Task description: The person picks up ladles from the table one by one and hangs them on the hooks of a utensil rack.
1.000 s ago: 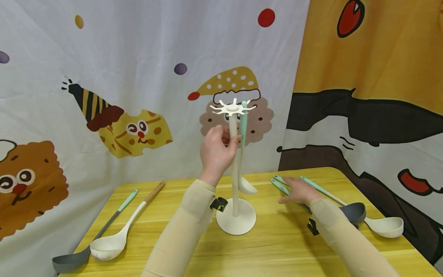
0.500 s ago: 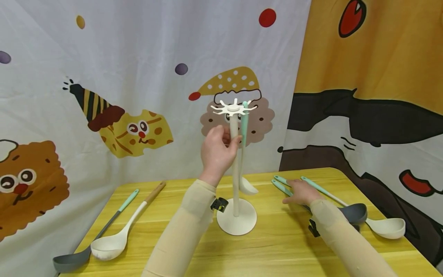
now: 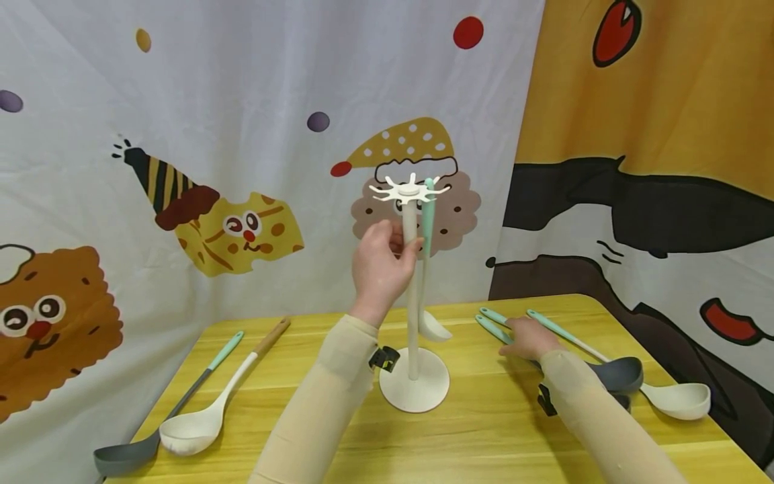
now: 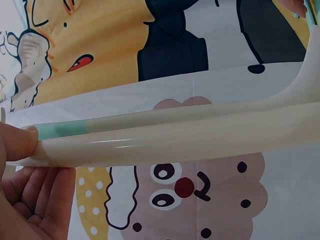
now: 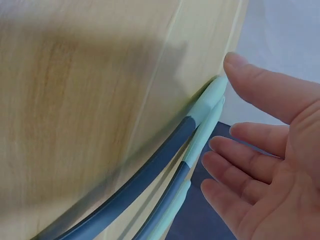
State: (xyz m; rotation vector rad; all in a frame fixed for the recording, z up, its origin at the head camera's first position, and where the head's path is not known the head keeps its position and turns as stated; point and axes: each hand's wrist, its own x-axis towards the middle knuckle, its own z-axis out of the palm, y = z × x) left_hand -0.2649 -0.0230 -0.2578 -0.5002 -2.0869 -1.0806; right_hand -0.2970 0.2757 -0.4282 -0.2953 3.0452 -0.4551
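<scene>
"Head view: what's held?"

"The left hand grips the stand, a white ladle hanging at its right. The right hand, fingers loosely extended, holds nothing beside mint-handled ladles right of the stand."

"Risk?"

"Crowded handles could make one grasp drag two; a bump might tip the stand."

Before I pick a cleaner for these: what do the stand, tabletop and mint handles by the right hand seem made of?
Stand: probably smooth, glossy plastic, from the light streak along its pole; painted metal is possible.
Tabletop: satin wood or laminate, showing grain lines.
Mint handles: likely satin plastic or silicone, from their even colour and soft sheen.
</scene>
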